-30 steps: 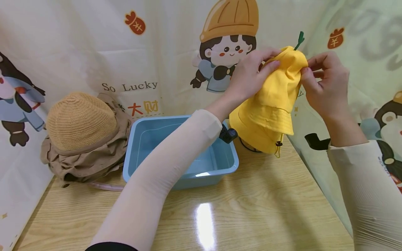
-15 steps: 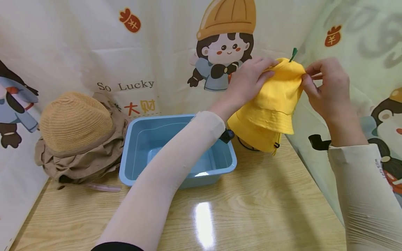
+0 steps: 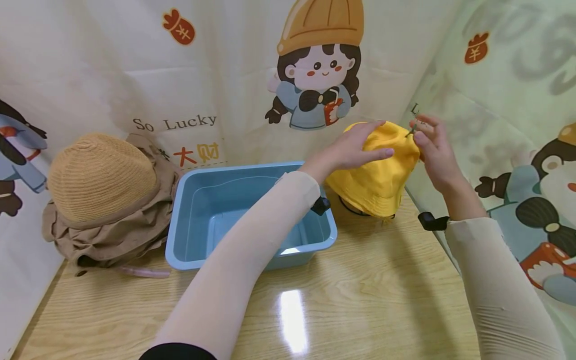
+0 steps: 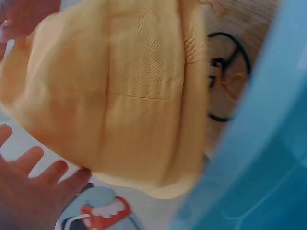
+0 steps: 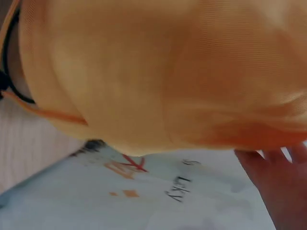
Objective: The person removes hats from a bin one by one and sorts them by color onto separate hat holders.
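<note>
A yellow bucket hat with a small green stem on its crown sits at the back right, beyond the blue tub. My left hand lies at the hat's left side, fingers straight and thumb apart; the left wrist view has its spread fingertips at the cloth's edge. On the other side, my right hand is at the crown beside the stem, thumb and fingers apart. Its fingertips meet the hat's edge in the right wrist view. Below the brim shows part of a black wire ring. The second yellow hat is hidden underneath.
A blue plastic tub stands mid-table, its right end close to the yellow hat. To its left, a straw-coloured knitted hat rests on a brown cloth hat. Printed curtains enclose the wooden table at the back and sides.
Both hands have come down with the upper yellow hat, which now covers the lower one. The pinched cloth is let go, and the left fingers have straightened.
</note>
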Available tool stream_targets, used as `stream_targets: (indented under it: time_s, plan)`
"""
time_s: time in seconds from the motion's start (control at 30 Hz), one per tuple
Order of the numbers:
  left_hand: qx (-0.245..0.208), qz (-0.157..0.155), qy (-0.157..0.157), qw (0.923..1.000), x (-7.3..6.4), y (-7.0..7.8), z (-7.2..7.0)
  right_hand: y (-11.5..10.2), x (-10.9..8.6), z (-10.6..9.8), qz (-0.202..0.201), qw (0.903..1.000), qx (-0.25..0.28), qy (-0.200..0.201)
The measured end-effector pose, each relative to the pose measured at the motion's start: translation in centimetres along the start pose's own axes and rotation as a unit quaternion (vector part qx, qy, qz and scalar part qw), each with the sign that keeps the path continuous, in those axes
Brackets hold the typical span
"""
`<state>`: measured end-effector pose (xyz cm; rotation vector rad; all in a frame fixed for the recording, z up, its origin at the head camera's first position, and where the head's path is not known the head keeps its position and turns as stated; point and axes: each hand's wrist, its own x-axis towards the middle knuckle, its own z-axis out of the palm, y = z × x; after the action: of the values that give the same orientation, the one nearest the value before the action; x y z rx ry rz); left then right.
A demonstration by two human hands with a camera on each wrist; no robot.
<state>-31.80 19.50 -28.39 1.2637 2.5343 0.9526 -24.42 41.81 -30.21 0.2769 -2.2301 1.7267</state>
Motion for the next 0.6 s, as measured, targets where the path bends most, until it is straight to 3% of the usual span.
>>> stream_targets:
  time_s: [0.07, 0.13, 0.27, 0.43, 0.6]
  plan:
    - [0.005, 0.000, -0.025, 0.9997, 0.1, -0.6, 0.8, 0.9, -0.1, 0.2, 0.037, 0.9983, 0.013, -0.043]
    - [0.020, -0.002, -0.037, 0.9991, 0.1, -1.1, 1.5, 1.6, -0.1, 0.4, 0.050, 0.9966, -0.019, -0.062]
    - [0.047, -0.019, -0.041, 0.9979, 0.1, -1.5, 2.2, 1.9, 0.0, 1.0, 0.051, 0.9958, -0.065, -0.040]
    - [0.040, -0.051, -0.044, 0.9969, -0.1, -1.8, 2.7, 1.1, 0.4, 1.7, 0.046, 0.9941, -0.096, -0.021]
    - [0.035, -0.090, -0.051, 0.9941, -0.4, -2.3, 3.0, 1.5, 1.5, 2.0, 0.039, 0.9881, -0.148, -0.018]
